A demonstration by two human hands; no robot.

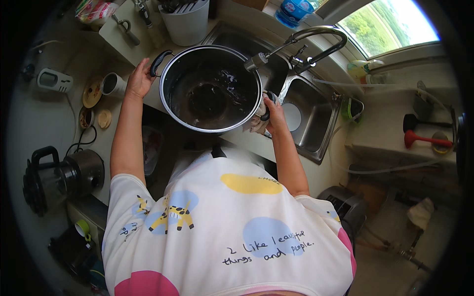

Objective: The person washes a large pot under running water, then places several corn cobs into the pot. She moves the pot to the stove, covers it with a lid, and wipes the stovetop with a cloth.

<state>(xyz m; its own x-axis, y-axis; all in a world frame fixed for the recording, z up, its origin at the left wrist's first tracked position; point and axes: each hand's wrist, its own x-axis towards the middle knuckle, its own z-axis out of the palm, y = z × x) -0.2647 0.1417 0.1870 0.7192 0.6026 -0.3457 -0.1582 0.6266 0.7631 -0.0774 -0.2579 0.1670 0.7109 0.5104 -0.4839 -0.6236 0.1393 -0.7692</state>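
Observation:
A large dark-lined metal pot (207,100) with clear liquid in it is before me, over the counter edge and the near part of the sink. My left hand (140,79) is at its black left handle, fingers raised and spread behind it; whether they grip it is unclear. My right hand (276,113) grips the black right handle (269,105), with a crumpled cloth (257,124) between hand and pot wall. The spray head (256,61) of the curved faucet (333,31) hangs over the pot's right rim.
A steel double sink (322,148) holds a white round item (291,117). A grey utensil bin (187,24) stands behind the pot. On the left are a cup (112,85), small lids, a hand mixer (54,80) and a blender (63,174). A blue-labelled bottle (294,13) stands near the window.

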